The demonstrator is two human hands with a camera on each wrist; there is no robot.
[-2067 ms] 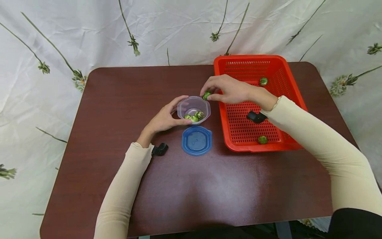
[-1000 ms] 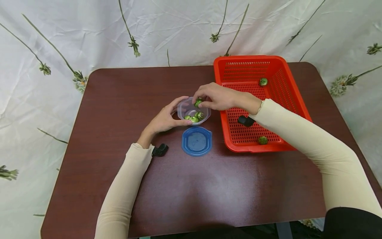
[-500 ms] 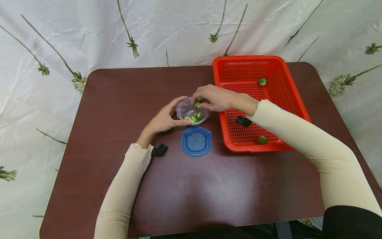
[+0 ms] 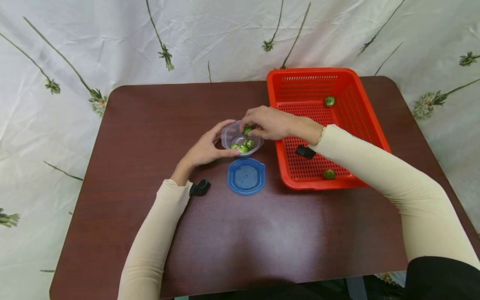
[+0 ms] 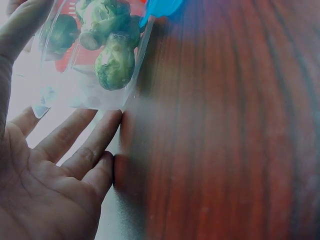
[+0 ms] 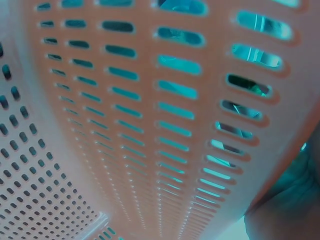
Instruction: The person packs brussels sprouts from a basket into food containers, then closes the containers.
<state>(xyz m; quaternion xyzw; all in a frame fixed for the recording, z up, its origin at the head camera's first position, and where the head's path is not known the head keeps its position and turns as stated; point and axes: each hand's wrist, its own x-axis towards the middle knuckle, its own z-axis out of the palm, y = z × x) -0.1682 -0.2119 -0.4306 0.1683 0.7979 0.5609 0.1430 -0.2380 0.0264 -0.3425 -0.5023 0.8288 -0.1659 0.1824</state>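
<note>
Sprout pinched over tub, not let go

Held sprout [image 4: 247, 130]: at the far right part of the clear tub [image 4: 236, 137], within its opening. Right hand [image 4: 268, 123] pinches it between thumb and fingers; contact with the tub wall can't be told. Change: sprout came left from outside the rim to over the opening, then next to no shift in the last half second. Reads as carried across but not released, so the loose count is unchanged.

Left hand [image 4: 208, 146] clasps the tub's left side, thumb near, fingers far. Hands close together, apart from each other. Loose sprouts [image 4: 243, 148], at least three, in the tub's near part.

Blue lid [image 4: 246, 176] off, just on the near side. Red basket [image 4: 300, 186] to the right, far sprout [image 4: 329, 101] and near sprout [image 4: 328, 174] inside. All on brown table [image 4: 168, 116].
</note>
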